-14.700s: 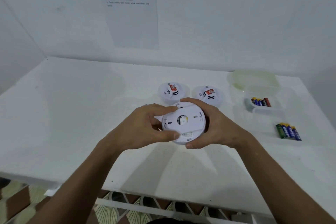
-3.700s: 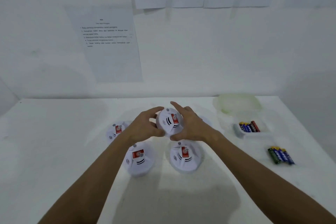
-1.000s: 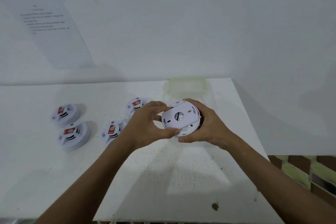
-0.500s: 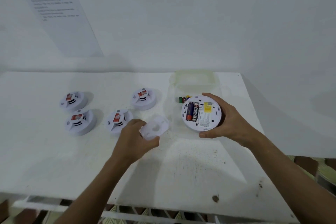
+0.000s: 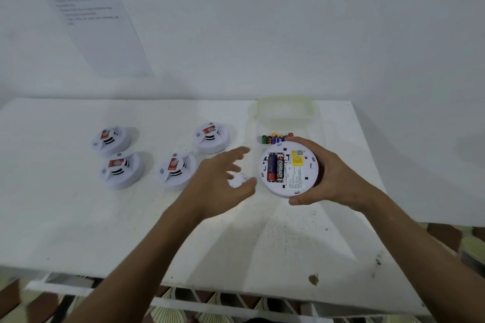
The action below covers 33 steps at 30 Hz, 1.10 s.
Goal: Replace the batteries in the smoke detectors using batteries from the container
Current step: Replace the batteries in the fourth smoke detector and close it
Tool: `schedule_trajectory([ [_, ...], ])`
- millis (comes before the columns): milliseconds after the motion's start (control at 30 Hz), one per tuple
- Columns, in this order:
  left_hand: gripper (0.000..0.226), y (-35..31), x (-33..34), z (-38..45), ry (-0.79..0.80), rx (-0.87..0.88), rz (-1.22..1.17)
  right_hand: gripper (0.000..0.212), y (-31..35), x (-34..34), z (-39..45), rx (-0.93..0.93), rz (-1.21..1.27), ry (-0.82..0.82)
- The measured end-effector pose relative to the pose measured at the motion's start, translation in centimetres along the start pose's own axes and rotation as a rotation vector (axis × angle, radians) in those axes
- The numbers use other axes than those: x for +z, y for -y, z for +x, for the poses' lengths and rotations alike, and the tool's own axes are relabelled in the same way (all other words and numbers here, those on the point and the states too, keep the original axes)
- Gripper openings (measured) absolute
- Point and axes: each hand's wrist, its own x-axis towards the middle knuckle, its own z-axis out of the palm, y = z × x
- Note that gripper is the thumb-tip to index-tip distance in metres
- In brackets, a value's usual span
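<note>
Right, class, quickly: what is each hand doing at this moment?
Left hand: open, fingers spread, holding nothing, above the white cover on the table.
Right hand: closed on the opened smoke detector, batteries showing.

Smoke detector (image 5: 288, 169): white matt plastic, smooth; yellow paper label. Batteries in detector (image 5: 275, 170): glossy printed wrap. Container (image 5: 284, 110): translucent, yellowish plastic. Table (image 5: 78, 217): white painted surface, matt, scuffed and speckled. Wall sheet (image 5: 91, 23): thin printed paper, matt.

Head camera looks forward-down, near the table (image 5: 78, 217).
</note>
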Motion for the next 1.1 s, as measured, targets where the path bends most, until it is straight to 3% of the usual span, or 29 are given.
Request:
schedule_trajectory([
  [167, 0.073, -3.7, -0.6, 1.9, 0.226, 0.158, -0.014, 0.101, 0.5, -0.2, 0.0, -0.008, -0.018, 0.015],
  [300, 0.075, -4.5, -0.5, 3.0, 0.295, 0.226, 0.023, 0.101, 0.6, -0.6, -0.3, -0.008, -0.028, 0.005],
  [700, 0.078, -4.9, -0.3, 4.3, 0.38, 0.268, 0.074, 0.097, 0.1, -1.1, -0.4, 0.002, -0.034, -0.022],
  [933, 0.07, -4.8, 1.1, 4.3, 0.414, 0.298, 0.362, 0.097, -0.8, -1.7, -0.6, 0.025, -0.064, -0.008],
  [1100, 0.065, -5.4, 2.2, 4.4, 0.345, 0.348, 0.475, 0.092, -0.6, -3.2, -1.0, 0.026, 0.006, -0.001],
])
